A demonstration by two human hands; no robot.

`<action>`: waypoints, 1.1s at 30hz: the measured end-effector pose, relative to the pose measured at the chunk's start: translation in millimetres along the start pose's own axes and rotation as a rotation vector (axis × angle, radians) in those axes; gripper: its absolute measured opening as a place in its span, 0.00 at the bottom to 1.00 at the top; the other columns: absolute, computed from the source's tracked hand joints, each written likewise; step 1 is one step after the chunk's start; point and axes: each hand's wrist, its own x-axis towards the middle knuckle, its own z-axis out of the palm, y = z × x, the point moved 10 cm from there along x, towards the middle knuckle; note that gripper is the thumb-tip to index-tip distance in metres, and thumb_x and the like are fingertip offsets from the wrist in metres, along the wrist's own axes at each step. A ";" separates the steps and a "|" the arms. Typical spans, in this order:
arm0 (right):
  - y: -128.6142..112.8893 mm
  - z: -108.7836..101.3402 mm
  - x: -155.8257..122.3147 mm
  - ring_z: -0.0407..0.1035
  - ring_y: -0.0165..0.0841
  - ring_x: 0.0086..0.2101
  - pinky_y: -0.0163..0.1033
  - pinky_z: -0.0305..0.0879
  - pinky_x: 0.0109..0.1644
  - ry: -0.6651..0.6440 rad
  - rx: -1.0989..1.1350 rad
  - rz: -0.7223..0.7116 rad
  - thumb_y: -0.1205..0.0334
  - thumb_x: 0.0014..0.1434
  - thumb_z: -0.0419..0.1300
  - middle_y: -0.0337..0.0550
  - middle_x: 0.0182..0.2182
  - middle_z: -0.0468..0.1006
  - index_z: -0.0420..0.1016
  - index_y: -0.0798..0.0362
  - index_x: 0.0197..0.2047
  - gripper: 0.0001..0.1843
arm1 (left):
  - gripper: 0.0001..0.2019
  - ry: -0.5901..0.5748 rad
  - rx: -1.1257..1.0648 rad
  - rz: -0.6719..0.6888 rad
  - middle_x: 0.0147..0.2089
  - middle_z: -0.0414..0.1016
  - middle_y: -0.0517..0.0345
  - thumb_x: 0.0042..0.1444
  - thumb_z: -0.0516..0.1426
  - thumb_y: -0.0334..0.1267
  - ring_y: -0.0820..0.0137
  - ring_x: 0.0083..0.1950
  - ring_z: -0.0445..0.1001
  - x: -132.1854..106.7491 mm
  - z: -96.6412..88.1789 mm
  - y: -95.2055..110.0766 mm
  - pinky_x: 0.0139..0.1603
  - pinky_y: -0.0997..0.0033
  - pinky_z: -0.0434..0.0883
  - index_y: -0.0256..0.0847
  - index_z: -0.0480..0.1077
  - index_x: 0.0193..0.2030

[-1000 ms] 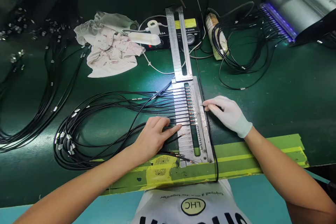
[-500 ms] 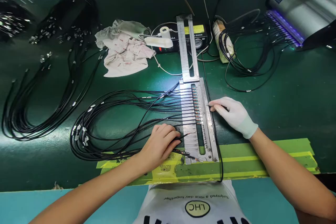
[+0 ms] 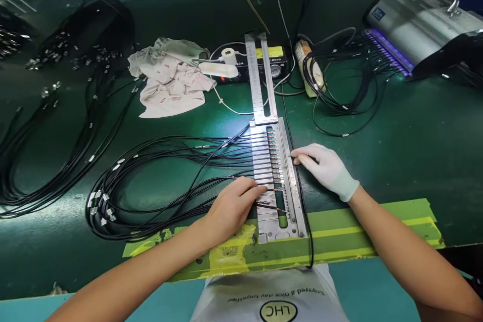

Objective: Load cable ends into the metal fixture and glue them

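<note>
A slotted metal fixture (image 3: 260, 161) lies lengthwise away from me, with several thin black cables (image 3: 211, 165) side by side across it. Their stripped, coloured wire ends sit over the fixture's long opening. Bare, my left hand (image 3: 234, 204) rests at the fixture's left edge, thumb and fingertips closed on a black cable laid across the slots. Another cable end (image 3: 269, 206) sticks out just below those fingertips. In a white glove, my right hand (image 3: 327, 168) is pinched at the fixture's right edge; what its fingertips hold, if anything, is too small to make out.
Behind the fixture stand a black control box (image 3: 277, 63) and a crumpled cloth (image 3: 171, 80). A silver machine with a purple light (image 3: 418, 25) is at the back right beside coiled cables (image 3: 339, 95). More cable bundles (image 3: 71, 161) lie left. Yellow-green tape (image 3: 339, 229) lines the front edge.
My left hand has brought a cable end onto the fixture, below the row. The right hand keeps its pinch by the right edge. The whole view has shifted slightly.
</note>
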 end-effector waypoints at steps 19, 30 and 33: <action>-2.7 -1.1 4.5 0.70 0.36 0.42 0.44 0.64 0.51 0.001 -0.025 -0.049 0.62 0.70 0.55 0.37 0.39 0.80 0.79 0.47 0.48 0.11 | 0.18 -0.083 0.230 0.075 0.42 0.66 0.50 0.67 0.50 0.27 0.65 0.41 0.59 -1.1 13.5 2.0 0.39 0.64 0.62 0.34 0.64 0.63; -0.6 -0.3 1.2 0.71 0.35 0.44 0.43 0.64 0.52 -0.012 0.013 0.002 0.59 0.70 0.56 0.34 0.39 0.80 0.79 0.45 0.48 0.11 | 0.18 -0.103 0.160 -0.009 0.43 0.71 0.52 0.68 0.49 0.28 0.66 0.41 0.64 -13.6 5.3 5.1 0.38 0.63 0.61 0.36 0.62 0.63; -3.9 -0.6 -1.4 0.71 0.35 0.44 0.43 0.64 0.52 -0.010 0.020 -0.006 0.57 0.70 0.55 0.34 0.39 0.80 0.79 0.45 0.48 0.11 | 0.14 -0.109 0.179 -0.068 0.46 0.72 0.51 0.69 0.50 0.31 0.65 0.44 0.66 -28.5 -2.8 4.0 0.41 0.62 0.61 0.36 0.63 0.60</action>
